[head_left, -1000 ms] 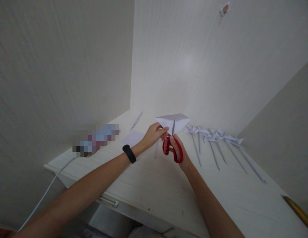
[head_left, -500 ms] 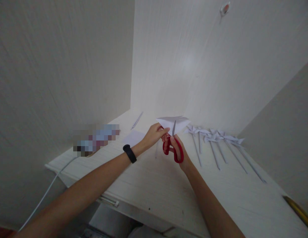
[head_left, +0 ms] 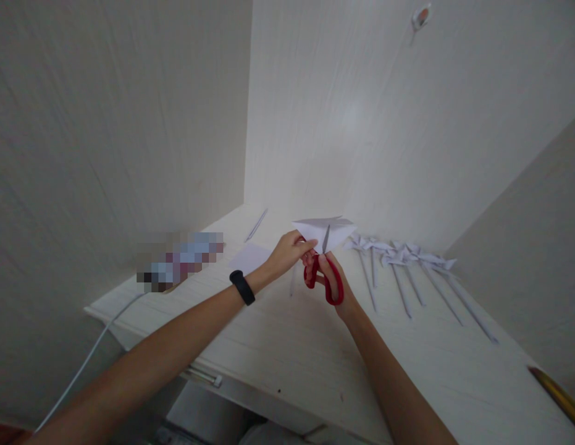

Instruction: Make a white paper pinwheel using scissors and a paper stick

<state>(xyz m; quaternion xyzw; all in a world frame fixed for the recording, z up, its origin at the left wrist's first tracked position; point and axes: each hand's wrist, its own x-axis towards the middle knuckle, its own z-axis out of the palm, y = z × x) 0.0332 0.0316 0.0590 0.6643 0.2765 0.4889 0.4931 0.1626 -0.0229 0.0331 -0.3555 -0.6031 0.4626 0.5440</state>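
Above the middle of the desk, my left hand point(head_left: 293, 248) pinches the lower left edge of a creased sheet of white paper point(head_left: 339, 235). A black band is on that wrist. My right hand point(head_left: 339, 278) has its fingers through the red handles of a pair of scissors point(head_left: 333, 285). The blades point up and away from me, and one lies across the near face of the paper. Both hands are close together. The paper partly hides the blades, so how far they are apart is hard to see.
Several paper pinwheels point(head_left: 398, 252) on rolled sticks lie at the right of the white desk point(head_left: 268, 346). A white sheet point(head_left: 249, 257) and thin sticks point(head_left: 256, 225) are at the left. A blurred object point(head_left: 185, 259) with a white cable point(head_left: 90, 352) rests by the left wall.
The scissor blade has tilted slightly to the right against the paper, and the handles have shifted a little. My left hand keeps its pinch in nearly the same place.
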